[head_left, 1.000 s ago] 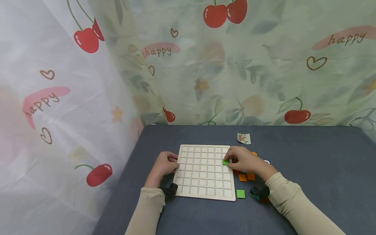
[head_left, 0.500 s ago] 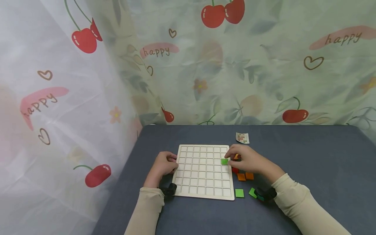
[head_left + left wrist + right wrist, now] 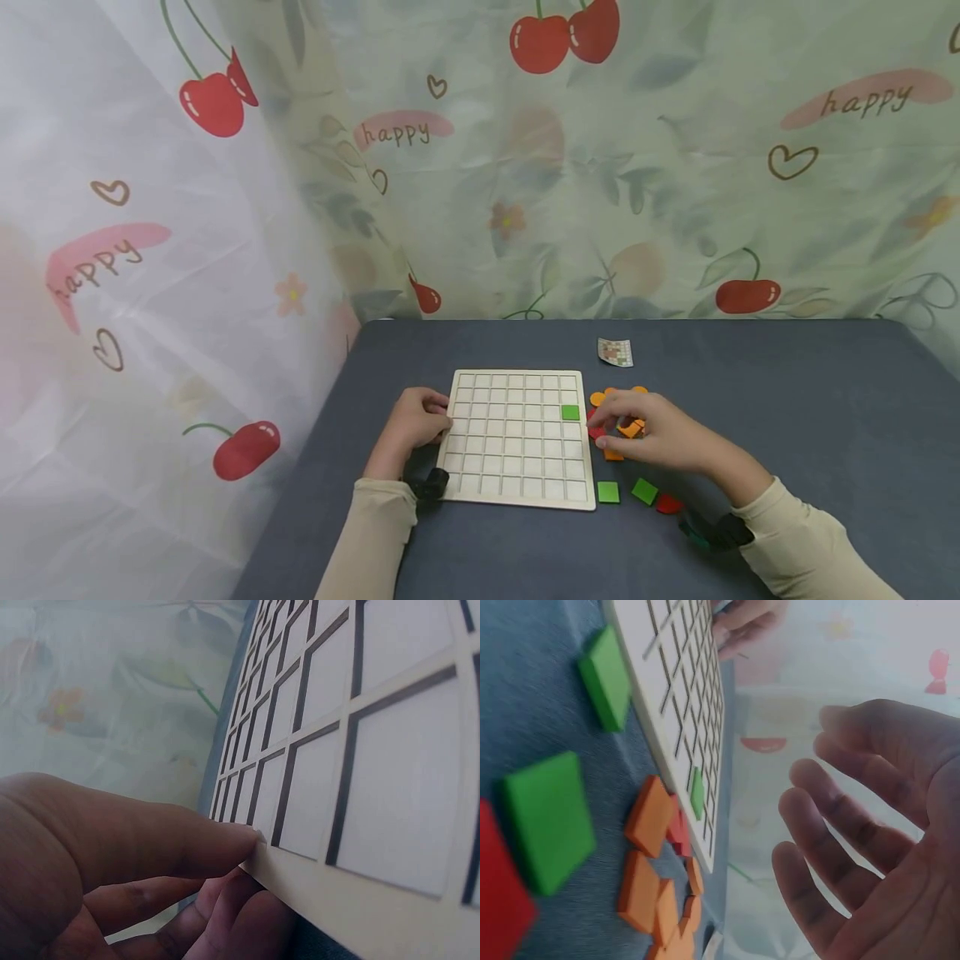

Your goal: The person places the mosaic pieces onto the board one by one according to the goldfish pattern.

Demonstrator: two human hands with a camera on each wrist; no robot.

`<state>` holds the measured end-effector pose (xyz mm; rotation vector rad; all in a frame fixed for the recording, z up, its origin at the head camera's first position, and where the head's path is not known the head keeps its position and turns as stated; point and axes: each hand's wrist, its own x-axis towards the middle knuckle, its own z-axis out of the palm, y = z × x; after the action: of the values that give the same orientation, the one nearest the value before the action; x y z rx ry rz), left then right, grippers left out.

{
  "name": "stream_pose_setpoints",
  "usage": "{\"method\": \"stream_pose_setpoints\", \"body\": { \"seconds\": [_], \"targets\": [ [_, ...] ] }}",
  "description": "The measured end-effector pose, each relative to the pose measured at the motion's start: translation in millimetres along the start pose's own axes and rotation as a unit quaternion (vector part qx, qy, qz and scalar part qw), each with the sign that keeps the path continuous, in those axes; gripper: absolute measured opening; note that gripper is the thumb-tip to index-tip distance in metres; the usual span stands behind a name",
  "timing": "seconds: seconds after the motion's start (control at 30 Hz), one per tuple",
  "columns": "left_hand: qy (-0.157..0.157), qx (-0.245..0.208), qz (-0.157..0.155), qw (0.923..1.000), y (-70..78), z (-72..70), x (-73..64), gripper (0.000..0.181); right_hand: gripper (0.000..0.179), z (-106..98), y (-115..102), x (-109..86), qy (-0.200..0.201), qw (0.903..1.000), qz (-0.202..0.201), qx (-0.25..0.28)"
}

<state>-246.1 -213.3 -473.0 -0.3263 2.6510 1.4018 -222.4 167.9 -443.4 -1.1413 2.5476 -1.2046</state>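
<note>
A pale wooden grid board (image 3: 516, 448) lies on the dark table. My left hand (image 3: 411, 423) holds its left edge; in the left wrist view the thumb (image 3: 225, 844) rests on the rim, with the other fingers curled at the side below. One green square tile (image 3: 570, 412) sits in a cell near the board's right edge, third row from the far side. My right hand (image 3: 667, 433) hovers just right of the board, partly covering several orange and red pieces. Its fingers (image 3: 810, 817) are spread and loosely bent, holding nothing in the right wrist view.
Two loose green tiles, a nearer one (image 3: 608, 492) and an angled one (image 3: 644, 492), lie by the board's near right corner, beside a red piece (image 3: 668, 504). A small printed grid card (image 3: 615, 352) lies beyond the board. A patterned curtain (image 3: 480, 208) stands behind the table.
My right hand has let go of the green tile, which stays in its cell, and has drawn back to the right over the loose pieces. The left hand keeps its place.
</note>
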Motion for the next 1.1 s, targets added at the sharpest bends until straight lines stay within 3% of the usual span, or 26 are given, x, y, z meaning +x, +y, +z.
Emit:
{"method": "stream_pose_setpoints", "body": {
  "seconds": [0.2,0.43,1.1],
  "targets": [
    [0.001,-0.001,0.000,1.0000,0.1,-0.7,0.8,0.031,0.013,9.1,-0.5,-13.5,-0.018,0.9997,-0.012,0.014],
    [-0.006,-0.005,-0.002,1.0000,-2.9,-1.4,2.7,0.031,0.017,19.0,3.4,-24.1,-0.041,0.9988,0.014,0.021],
    [-0.004,-0.006,0.006,1.0000,-2.3,-0.5,0.4,0.030,0.027,23.7,10.3,-27.9,-0.080,0.9947,0.064,0.007]
  ]
}}
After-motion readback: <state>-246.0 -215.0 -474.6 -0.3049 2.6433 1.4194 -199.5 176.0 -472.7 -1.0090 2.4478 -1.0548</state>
